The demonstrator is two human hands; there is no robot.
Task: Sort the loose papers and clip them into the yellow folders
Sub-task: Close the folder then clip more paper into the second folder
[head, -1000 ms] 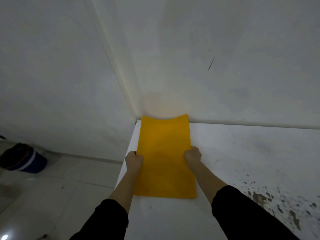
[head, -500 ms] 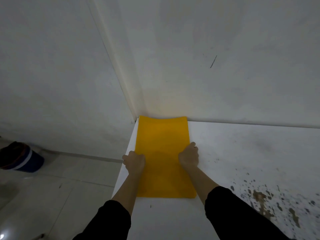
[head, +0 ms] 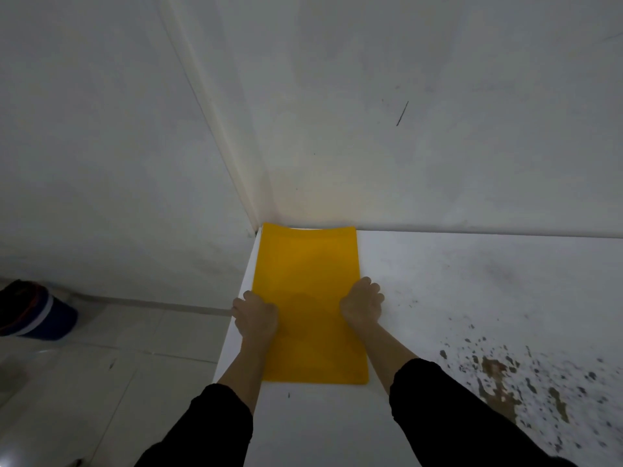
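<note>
**Yellow folder (head: 306, 281) flat in the table's far left corner, a hand on each long edge**

We see white walls (head: 404, 129) meeting in a corner, with pale floor tiles (head: 101, 365) low on the left. The white table (head: 472, 281) fits into that corner, and brown stains (head: 495, 369) speckle its right side. The yellow folder lies closed on the table, its far end against the back wall and its left side along the table's edge. A dark blue bucket (head: 43, 315) stands on the floor, well apart. Our left hand (head: 256, 313) grips the folder's left edge with curled fingers, and our right hand (head: 362, 303) grips the right edge the same way.
</note>
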